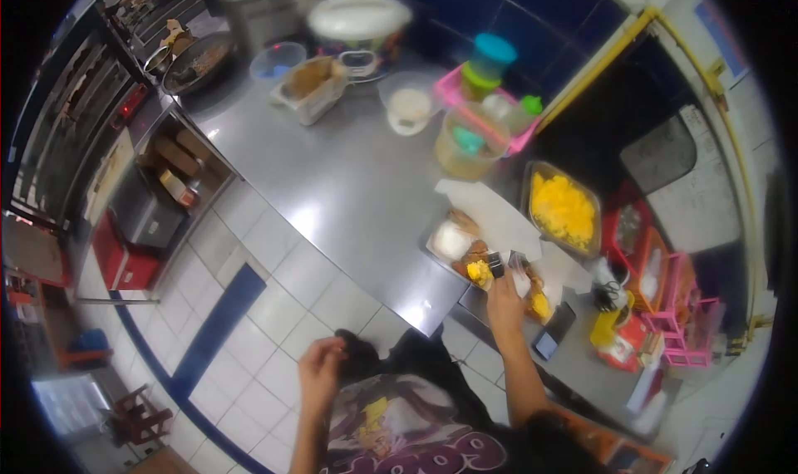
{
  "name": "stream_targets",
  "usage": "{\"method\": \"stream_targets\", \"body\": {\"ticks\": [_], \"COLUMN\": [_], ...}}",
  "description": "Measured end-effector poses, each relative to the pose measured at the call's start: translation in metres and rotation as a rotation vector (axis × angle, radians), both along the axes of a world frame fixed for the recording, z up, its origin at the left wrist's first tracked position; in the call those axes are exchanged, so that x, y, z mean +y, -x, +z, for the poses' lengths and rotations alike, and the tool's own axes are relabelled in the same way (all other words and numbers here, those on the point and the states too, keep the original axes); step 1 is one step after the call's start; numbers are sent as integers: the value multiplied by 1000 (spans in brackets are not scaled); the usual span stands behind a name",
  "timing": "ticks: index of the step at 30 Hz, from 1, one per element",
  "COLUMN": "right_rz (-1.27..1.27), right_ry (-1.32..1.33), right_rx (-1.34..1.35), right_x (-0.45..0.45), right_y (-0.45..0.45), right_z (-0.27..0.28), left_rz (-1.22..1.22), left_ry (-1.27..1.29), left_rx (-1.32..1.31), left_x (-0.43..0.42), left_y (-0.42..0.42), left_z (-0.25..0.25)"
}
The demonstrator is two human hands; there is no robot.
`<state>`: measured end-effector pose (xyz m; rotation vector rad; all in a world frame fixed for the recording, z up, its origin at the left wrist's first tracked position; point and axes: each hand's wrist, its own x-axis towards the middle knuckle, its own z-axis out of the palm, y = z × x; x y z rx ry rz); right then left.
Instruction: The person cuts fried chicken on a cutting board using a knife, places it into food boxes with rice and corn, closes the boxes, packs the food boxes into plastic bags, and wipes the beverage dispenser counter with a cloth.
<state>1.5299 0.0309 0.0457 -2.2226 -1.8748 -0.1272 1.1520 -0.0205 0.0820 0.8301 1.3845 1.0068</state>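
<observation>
My right hand (505, 301) is closed on a small black object (496, 265), whose kind I cannot make out. It is over two open paper takeaway boxes at the counter's front edge. The left box holds white rice (452, 241), browned pieces of food and a yellow topping (479, 272). Brown and yellow food (540, 305) shows in the right box, partly hidden by my hand. Away from the counter, in front of my body, my left hand (319, 368) has its fingers curled in, with nothing visible in them.
A metal tray of yellow food (565, 208) stands behind the boxes. Plastic tubs (470, 142) and a pink basket (525, 138) are farther back. A phone (554, 330) lies right of my right hand, near pink racks (677, 320). The pan (198, 63) sits far left.
</observation>
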Motion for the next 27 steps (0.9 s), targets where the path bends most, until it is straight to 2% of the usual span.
{"method": "stream_targets", "body": {"ticks": [1,3,4,5,7,9,10,11,12,13,15,16,18,19,21,24,25,27], "right_rz": [-1,87,-321,-334,-671,-580,-592,-561,-569,-588,-621,-618,-495,-348,40,47,72,179], "right_ry": [0,-456,-276,-304,-368,-532,-513,-469,-240,-80,-28,-98,-366,-530,-910,-632,-648,-507], "right_rx": [-22,40,643,631,1079,885,760,614,103,-442,-534,-540,-475,-382,-85,304,322,248], "right_x": [4,5,-5,-5,0,5,11,12,21,30,64,92,161,196,251,301,315,346], "right_y": [3,3,11,15,13,-27,-62,-130,-199,-265,-261,-235,-117,-42,96,215,245,299], "right_z": [9,23,34,60,113,128,127,102,74,49,65,84,150,184,235,256,262,269], "left_rz": [4,50,66,45,91,74,47,40,32,-37,-168,-189,-110,-100,-10,127,203,361], "left_ry": [9,-67,-87,-108,-106,-100,-134,-166,-223,-152,-153,-193,-150,-62,-149,-133,-153,-243], "left_rx": [65,95,98,84,123,140,125,125,83,170,292,325,250,287,335,355,341,297], "left_x": [-4,0,4,10,27,54,67,79,91,105,132,145,164,173,186,220,235,268], "left_y": [25,66,84,98,121,139,144,153,162,172,192,202,225,239,271,344,374,451], "left_z": [-3,2,5,7,6,6,5,5,1,-6,-11,-5,-7,12,26,42,53,74]}}
